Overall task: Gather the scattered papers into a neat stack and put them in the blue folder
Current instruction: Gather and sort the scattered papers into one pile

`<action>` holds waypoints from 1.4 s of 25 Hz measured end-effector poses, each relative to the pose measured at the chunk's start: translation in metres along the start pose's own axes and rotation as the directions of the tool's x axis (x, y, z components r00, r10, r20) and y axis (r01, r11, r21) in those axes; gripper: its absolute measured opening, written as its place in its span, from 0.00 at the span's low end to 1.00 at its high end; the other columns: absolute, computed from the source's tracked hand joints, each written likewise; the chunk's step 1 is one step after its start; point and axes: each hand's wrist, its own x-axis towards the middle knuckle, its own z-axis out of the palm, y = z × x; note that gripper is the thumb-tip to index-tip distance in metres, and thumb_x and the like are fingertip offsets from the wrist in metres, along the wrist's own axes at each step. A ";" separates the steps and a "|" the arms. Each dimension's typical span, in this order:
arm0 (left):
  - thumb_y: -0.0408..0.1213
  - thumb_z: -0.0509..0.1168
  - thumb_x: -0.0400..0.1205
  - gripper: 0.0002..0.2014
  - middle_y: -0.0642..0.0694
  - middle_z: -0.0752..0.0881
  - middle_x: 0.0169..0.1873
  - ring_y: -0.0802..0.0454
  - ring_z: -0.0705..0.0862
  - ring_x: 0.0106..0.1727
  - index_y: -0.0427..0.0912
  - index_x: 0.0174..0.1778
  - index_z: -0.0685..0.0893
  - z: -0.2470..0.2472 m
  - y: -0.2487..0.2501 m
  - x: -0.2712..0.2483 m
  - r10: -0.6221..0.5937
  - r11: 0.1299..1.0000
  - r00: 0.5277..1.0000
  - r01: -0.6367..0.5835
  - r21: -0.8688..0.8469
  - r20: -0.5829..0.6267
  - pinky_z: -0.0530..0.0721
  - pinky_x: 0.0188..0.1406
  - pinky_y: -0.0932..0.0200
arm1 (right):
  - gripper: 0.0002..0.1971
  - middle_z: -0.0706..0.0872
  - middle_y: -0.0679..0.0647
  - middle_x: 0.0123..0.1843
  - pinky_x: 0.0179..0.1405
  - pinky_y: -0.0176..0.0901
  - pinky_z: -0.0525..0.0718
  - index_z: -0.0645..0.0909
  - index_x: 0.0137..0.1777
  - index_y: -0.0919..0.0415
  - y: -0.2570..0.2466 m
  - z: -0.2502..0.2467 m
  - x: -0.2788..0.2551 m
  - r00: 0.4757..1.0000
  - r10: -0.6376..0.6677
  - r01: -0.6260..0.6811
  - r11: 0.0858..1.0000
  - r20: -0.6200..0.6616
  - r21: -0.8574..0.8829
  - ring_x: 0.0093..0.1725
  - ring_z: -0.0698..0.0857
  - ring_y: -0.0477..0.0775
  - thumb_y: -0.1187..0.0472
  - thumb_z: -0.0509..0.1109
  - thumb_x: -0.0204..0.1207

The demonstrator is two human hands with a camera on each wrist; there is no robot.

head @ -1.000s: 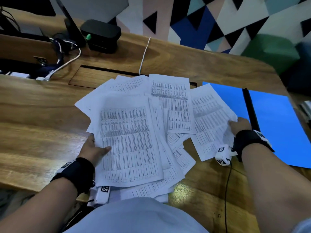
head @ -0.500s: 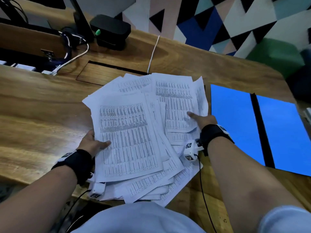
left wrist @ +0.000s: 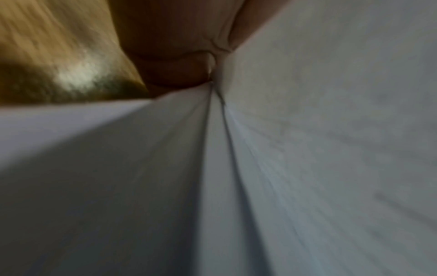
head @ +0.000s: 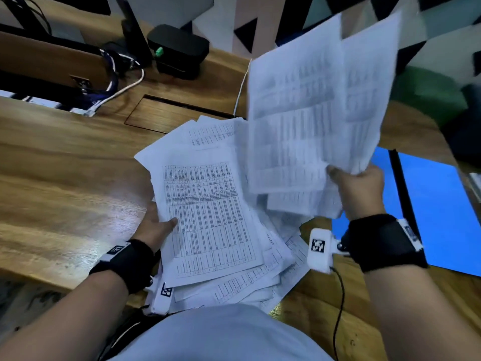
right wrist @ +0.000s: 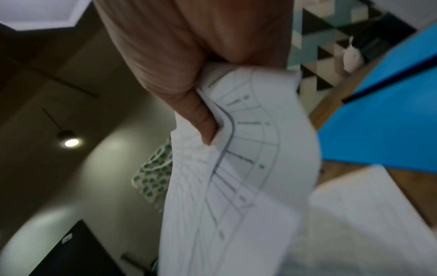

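A sheaf of raised sheets [head: 320, 105] is pinched at its lower edge by the right hand [head: 360, 190]; in the right wrist view the thumb [right wrist: 189, 104] is seen pressed onto the printed face with the fingers curled behind, and the paper is bowed just beyond the pinch. From that grip the sheets stand up and away from the person, their long axis close to upright and their far edges blurred, so the count cannot be told. Directly left of the grip and below it, the loose pile of papers [head: 208, 217] is spread on the wooden desk [head: 65, 191], fanned and uneven, its long axis running away from the person. Its near left edge is clasped by the left hand [head: 156, 226], thumb on top of the uppermost sheet and fingers hidden beneath; the left wrist view shows only paper edges closing against a finger. Immediately right of the right-hand grip, and lower, the blue folder [head: 437, 212] lies open and flat on the desk, its dark spine pointing away from the person. The folder is judged nearer the right hand, the pile nearer the left. The stack is not yet squared, so the raised sheets would probably be joined to the pile leftward before anything is carried rightward to the folder.
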 end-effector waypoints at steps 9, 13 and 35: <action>0.42 0.66 0.82 0.23 0.55 0.80 0.63 0.52 0.79 0.67 0.48 0.73 0.70 0.020 0.026 -0.021 0.082 0.977 0.996 -0.071 -0.203 0.045 0.79 0.63 0.55 | 0.23 0.86 0.55 0.54 0.57 0.47 0.83 0.78 0.62 0.61 0.076 0.039 -0.097 0.809 0.337 -0.184 0.923 0.481 -0.338 0.56 0.85 0.56 0.64 0.79 0.67; 0.23 0.68 0.78 0.31 0.40 0.80 0.65 0.45 0.81 0.63 0.41 0.76 0.65 0.017 0.011 -0.013 0.069 0.997 0.997 -0.068 -0.034 0.023 0.77 0.61 0.50 | 0.13 0.83 0.60 0.54 0.43 0.40 0.75 0.75 0.62 0.67 0.089 0.043 -0.076 0.908 0.232 -0.063 0.899 0.349 -0.433 0.55 0.83 0.62 0.63 0.65 0.80; 0.28 0.76 0.72 0.15 0.38 0.87 0.51 0.41 0.86 0.50 0.37 0.53 0.82 -0.030 -0.005 -0.020 -0.095 0.992 0.959 0.068 -0.110 -0.266 0.80 0.53 0.51 | 0.25 0.81 0.55 0.47 0.49 0.45 0.77 0.79 0.54 0.65 0.089 0.050 0.061 0.899 0.315 -0.030 0.736 0.304 -0.677 0.49 0.80 0.56 0.47 0.80 0.66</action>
